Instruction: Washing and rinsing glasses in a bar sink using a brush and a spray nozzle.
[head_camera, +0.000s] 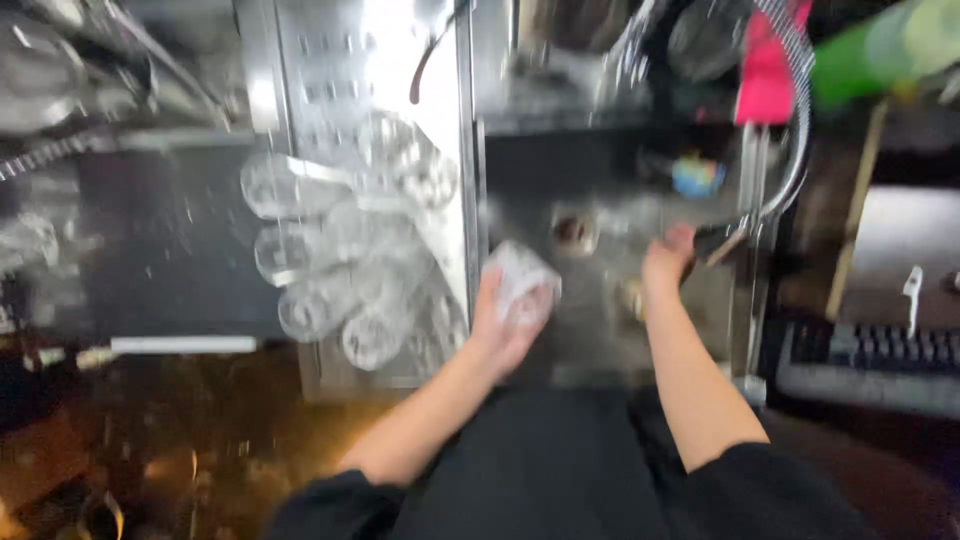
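Nearest the camera, two bare forearms reach out from black sleeves over a dark apron, down toward a steel sink. The left hand is wrapped around a clear glass, fingers curled about its body, holding it tipped over the sink's left edge, a sensible place for any drips to fall into the basin rather than on the floor. The right hand is further in, closed on the dark handle of a spray hose that arcs up and back overhead; its grip looks narrow, though motion blur hides the fingers. That keeps the nozzle low in the basin, near the drain.

Just left of the glass, on the ridged steel counter, a cluster of clear glasses lies close together, seemingly on their sides or upturned; the blur makes it hard to say. Beyond, at the far rim, a pink cloth and something green hang well apart from the hands.
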